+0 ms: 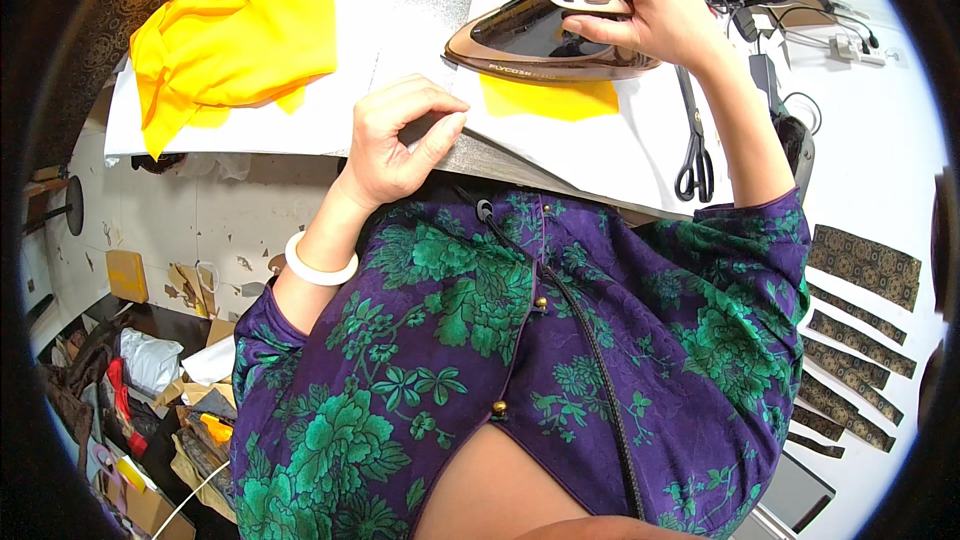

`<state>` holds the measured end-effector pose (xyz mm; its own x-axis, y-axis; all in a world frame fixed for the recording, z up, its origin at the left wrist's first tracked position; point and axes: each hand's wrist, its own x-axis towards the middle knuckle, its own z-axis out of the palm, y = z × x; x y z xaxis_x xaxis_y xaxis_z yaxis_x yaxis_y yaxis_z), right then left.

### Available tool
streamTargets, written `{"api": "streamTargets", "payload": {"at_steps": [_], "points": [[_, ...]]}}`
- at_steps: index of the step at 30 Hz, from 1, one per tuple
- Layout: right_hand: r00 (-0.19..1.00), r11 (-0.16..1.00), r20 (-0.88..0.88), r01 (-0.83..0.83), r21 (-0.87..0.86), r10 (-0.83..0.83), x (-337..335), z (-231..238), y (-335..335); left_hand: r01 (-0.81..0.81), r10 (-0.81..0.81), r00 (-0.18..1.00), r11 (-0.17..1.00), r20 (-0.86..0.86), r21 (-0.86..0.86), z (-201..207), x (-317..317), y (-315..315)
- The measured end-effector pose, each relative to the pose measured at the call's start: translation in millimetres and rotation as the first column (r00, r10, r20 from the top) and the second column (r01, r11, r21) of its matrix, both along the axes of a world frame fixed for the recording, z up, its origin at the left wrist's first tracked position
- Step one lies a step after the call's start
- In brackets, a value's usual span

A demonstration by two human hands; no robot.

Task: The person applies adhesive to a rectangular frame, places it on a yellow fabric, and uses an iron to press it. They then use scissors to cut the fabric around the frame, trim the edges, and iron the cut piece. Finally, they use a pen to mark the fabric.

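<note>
- worktable (432, 5): grey wood-grain surface exposed between white sheets (365, 15).
- left: pale, seamed surface (240, 220) with dark marks; wall or floor indeterminable.
- lower left: dark surface (162, 320) bearing bags (150, 360), cardboard (155, 510).
- right: white surface (900, 160) carrying dark patterned strips (868, 265).
- lighting: bright, whitish.

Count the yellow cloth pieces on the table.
2 visible: one bunched piece at the left, one flat piece partly hidden by the iron. More may be hidden under the bunched piece.

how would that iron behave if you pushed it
The pointed black-and-bronze clothes iron probably won't flex, given its hard-looking glossy shell. Its bulky body suggests some weight. Being low and broad, it seems unlikely to tip easily.
</note>
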<state>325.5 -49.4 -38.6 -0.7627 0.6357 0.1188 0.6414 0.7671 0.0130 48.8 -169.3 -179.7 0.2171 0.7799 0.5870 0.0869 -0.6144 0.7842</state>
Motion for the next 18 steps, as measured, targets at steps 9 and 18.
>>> {"api": "streamTargets", "payload": {"at_steps": [9,18], "points": [[1.0,0.999,-0.006,-0.022,0.023,0.023,5.1,0.0,-22.7,0.022,-0.024,0.999,0.999,-0.044,-0.041,3.1,-2.1,-3.0],[1.0,0.998,-0.024,-0.003,0.066,0.004,8.7,-5.9,-27.6,0.009,-0.009,1.0,1.0,-0.012,0.022,0.2,0.3,0.6]]}}
